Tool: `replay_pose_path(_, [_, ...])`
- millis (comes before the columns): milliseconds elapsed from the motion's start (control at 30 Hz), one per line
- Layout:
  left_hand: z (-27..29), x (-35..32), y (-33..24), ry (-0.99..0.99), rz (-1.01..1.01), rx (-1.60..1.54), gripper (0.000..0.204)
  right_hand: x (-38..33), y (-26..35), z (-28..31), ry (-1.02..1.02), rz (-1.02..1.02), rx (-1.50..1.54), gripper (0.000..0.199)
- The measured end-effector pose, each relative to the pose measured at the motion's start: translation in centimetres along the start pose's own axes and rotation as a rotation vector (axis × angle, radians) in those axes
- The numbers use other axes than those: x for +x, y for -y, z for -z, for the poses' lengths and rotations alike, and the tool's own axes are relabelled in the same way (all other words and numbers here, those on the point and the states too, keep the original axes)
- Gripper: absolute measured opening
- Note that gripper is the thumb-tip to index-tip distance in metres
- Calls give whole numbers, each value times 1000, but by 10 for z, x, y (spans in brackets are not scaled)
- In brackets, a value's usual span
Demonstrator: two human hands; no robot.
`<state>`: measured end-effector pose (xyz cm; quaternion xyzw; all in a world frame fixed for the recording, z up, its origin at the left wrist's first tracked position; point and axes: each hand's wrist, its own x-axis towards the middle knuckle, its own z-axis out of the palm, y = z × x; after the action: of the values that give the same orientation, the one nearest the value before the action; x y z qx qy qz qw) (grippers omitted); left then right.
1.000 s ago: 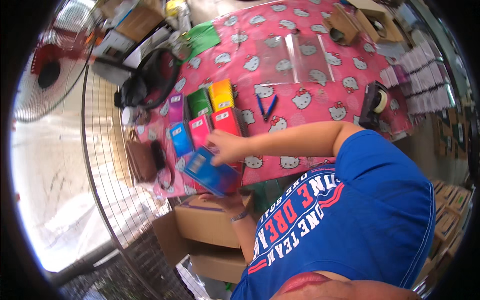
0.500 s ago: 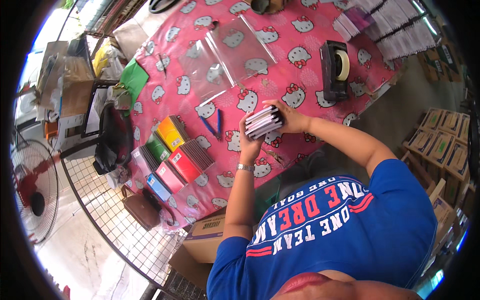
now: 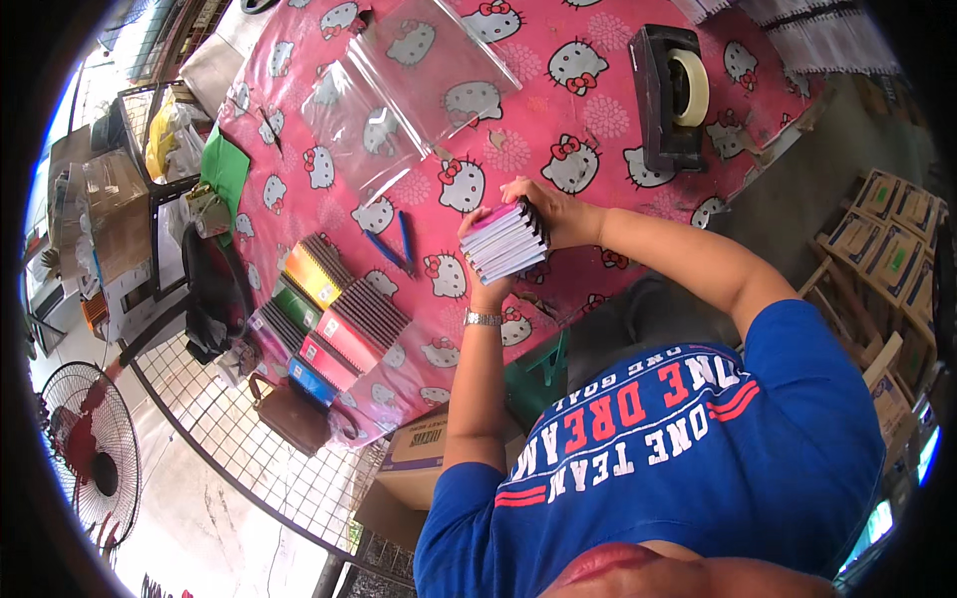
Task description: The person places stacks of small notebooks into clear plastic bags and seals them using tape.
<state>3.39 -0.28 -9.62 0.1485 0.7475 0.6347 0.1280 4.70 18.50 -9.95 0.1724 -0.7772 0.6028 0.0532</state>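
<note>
"As I watch remotely, how's the grip?"

"My left hand (image 3: 486,292) and right hand (image 3: 571,220) clasp the notebook stack (image 3: 505,246) above the near side of the pink table (image 3: 523,149); probably stiff, fairly heavy, slippery. Squeeze covers evenly."

"Room?"

"Between pliers (image 3: 404,239), left, and tape dispenser (image 3: 652,110), far right."

Left hand (image 3: 488,293) partly hidden by notebooks (image 3: 504,245), white stacks (image 3: 829,42) cropped

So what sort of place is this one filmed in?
Probably a small stationery workspace or stockroom, though I can't say whether it's a home or a shop: stacked spiral notebooks and a tape dispenser sit on a pink-covered table, with cardboard boxes piled at right.
</note>
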Motion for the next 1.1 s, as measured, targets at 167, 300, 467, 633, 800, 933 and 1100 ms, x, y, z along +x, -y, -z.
replay_pose_path(167, [8, -5, 14, 13, -59, 187, 71, 30, 84, 39, 56, 41, -331, 96])
replay_pose_path(300, [11, -3, 25, 120, -65, 395, 67, 30, 113, 14, 71, 5, -634, 93])
replay_pose_path(467, [4, -2, 26, 76, 72, 169, 65, 25, 94, 11, 92, -82, -765, 58])
replay_pose_path(633, [18, 67, -30, 403, -197, 588, 70, -3, 125, 74, -45, -219, -764, 53])
replay_pose_path(800, [-32, 191, -30, -65, -125, 612, 35, -37, 122, 107, -159, -390, -923, 64])
replay_pose_path(933, [-59, 214, -6, -15, 52, 920, 28, -49, 117, 105, -200, -478, -937, 68])
replay_pose_path(1100, [-29, 221, 27, -100, 100, 548, 18, -46, 120, 102, -217, -454, -920, 66])
